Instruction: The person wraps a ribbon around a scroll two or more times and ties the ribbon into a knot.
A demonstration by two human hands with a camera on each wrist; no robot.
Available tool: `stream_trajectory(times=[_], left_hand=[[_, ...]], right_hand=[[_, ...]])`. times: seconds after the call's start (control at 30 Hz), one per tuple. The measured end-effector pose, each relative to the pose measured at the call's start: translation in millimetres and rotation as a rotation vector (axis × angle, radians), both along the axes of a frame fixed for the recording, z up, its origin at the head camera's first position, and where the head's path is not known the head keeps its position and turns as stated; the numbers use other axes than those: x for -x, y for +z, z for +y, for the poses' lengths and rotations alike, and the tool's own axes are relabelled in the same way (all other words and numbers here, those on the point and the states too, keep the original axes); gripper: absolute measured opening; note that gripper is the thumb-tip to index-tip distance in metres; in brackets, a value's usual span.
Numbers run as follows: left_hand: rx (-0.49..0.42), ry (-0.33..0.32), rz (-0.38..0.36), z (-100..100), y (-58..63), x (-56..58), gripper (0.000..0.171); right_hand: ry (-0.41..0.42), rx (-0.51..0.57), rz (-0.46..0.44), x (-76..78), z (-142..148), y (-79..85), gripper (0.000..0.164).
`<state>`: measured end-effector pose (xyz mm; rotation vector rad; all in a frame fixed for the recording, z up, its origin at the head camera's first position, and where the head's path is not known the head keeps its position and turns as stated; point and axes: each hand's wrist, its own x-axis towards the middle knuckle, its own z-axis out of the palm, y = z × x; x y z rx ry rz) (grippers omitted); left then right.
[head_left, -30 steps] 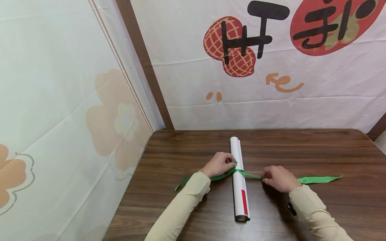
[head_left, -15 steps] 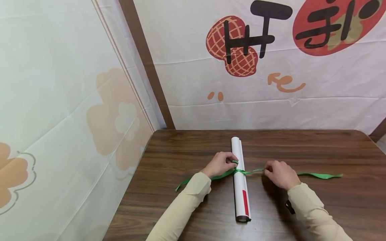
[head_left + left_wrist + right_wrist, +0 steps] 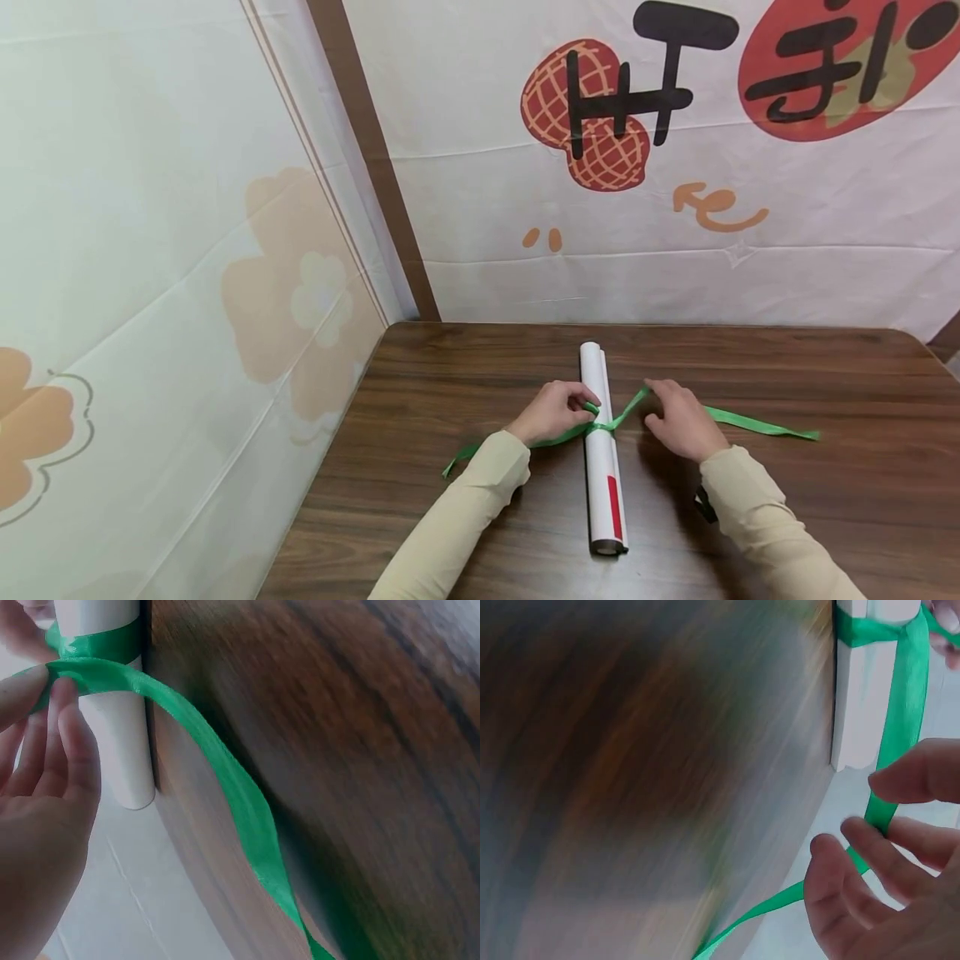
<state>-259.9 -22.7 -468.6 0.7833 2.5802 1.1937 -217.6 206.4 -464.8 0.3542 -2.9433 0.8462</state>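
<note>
A white roll [image 3: 602,467], with a red strip and a dark near end, lies lengthwise on the table. Green ribbon [image 3: 225,765] circles its middle and crosses on top. My left hand [image 3: 558,410] pinches the ribbon beside the crossing, between thumb and fingertips; one tail trails off to the left. To the right of the roll, my right hand [image 3: 681,419] holds the other length of ribbon [image 3: 906,697] raised at its fingertips. In the right wrist view it runs behind the upper digit and among the fingers [image 3: 885,855], and its tail hangs past the hand.
The dark wood-grain table [image 3: 840,375] extends to both sides, with its far edge against a white printed cloth wall [image 3: 480,183]. Another cloth wall [image 3: 165,250] with flower prints stands at the left. A small black item [image 3: 705,505] shows by the right sleeve.
My right hand has moved up and toward the roll, lifting its length of ribbon, and the tail beyond it has drawn inward. The left hand keeps its pinch beside the crossing.
</note>
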Motion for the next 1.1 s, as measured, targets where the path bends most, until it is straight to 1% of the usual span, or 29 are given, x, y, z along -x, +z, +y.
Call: stream_trajectory(times=[0.2,0.37,0.43,0.5,0.57,0.63,0.7,0.77,0.97,1.1], left_hand=[[-0.024,-0.012,-0.017,2,0.8,0.0,0.016],[-0.022,-0.024,-0.015,3,2.5,-1.2,0.017],[-0.014,-0.030,-0.001,3,2.7,-1.4,0.016],[-0.012,-0.030,0.003,3,2.7,-1.3,0.015],[-0.011,-0.028,0.008,3,2.2,-1.0,0.014],[-0.012,-0.024,0.010,2,1.8,-0.8,0.014],[-0.014,-0.021,0.005,2,1.7,-0.7,0.014],[-0.016,-0.019,0.001,1,1.5,-0.6,0.014],[-0.019,-0.017,-0.011,0,2.4,0.2,0.013],[-0.021,-0.009,-0.012,-1,3.4,0.7,0.012]], right_hand=[[0.017,0.054,-0.008,3.2,-13,-0.2,0.068],[0.044,0.134,-0.020,9.3,-22,-2.0,0.072],[0.053,0.197,-0.054,12.1,-25,-3.0,0.069],[0.045,0.267,-0.099,14.3,-28,-1.3,0.063],[0.014,0.334,-0.125,15.9,-31,0.6,0.055],[-0.029,0.366,-0.125,16.4,-35,3.7,0.048],[-0.054,0.374,-0.096,16.8,-37,4.2,0.042],[-0.066,0.360,-0.063,16.7,-39,3.7,0.038],[-0.046,0.323,0.000,15.9,-43,0.1,0.035],[-0.053,0.305,0.025,16.0,-45,-2.1,0.032]])
